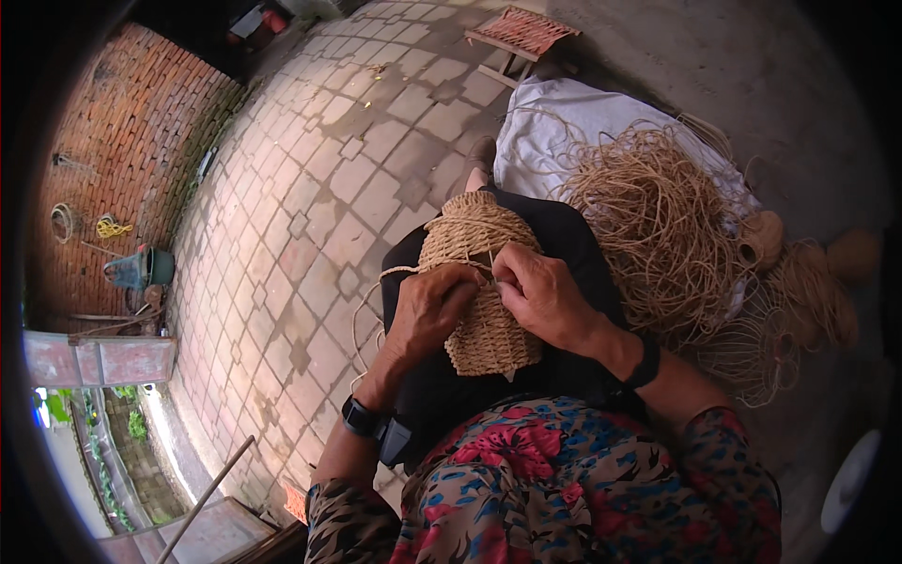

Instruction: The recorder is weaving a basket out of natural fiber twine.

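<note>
A tan woven fibre piece (484, 334), shaped like a small basket or bottle cover, lies across my lap on dark trousers. My left hand (427, 310) grips its left side, fingers curled over the weave. My right hand (537, 293) pinches a strand at the top middle of the piece, close to the left fingertips. A loose strand (368, 320) loops off the piece to the left. Both wrists wear dark bands, and floral sleeves cover my arms.
A big tangled heap of tan fibre cord (658, 226) lies to my right on a white sheet (564, 117), with small wound balls (761, 240) beside it. A low red stool (521, 33) stands ahead. Tiled paving (319, 188) stretches left toward a brick wall (122, 160).
</note>
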A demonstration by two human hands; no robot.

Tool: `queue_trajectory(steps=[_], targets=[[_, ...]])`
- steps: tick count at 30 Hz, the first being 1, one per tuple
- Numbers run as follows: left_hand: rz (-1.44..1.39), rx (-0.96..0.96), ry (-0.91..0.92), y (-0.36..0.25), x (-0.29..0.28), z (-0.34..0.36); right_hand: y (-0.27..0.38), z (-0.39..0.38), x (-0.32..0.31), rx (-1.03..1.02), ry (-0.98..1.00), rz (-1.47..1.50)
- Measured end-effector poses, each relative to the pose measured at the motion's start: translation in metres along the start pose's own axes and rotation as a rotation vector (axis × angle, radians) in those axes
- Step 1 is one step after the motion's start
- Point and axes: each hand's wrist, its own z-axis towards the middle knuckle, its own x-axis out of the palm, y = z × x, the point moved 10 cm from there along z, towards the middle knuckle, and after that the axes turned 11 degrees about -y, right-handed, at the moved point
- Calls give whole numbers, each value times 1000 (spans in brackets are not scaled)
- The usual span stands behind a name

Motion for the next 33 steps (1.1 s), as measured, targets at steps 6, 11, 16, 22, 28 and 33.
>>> queue_trajectory(steps=[6, 11, 16, 22, 28, 33], targets=[[-138, 51, -44, -6, -3, 0, -1, 8, 10, 24, 57, -73], [17, -30, -10, -13, -5, 9, 1, 6, 9, -30, 44, -23], [342, 182, 260, -21, 15, 20, 1, 4, 8, -16, 33, 2], [424, 239, 335, -17, 25, 27, -3, 5, 5, 81, 82, 63], [280, 238, 328, -20, 21, 31, 7, 8, -7, -51, 6, -52], [181, 184, 289, -18, 14, 28, -7, -6, -19, 77, 4, 0]])
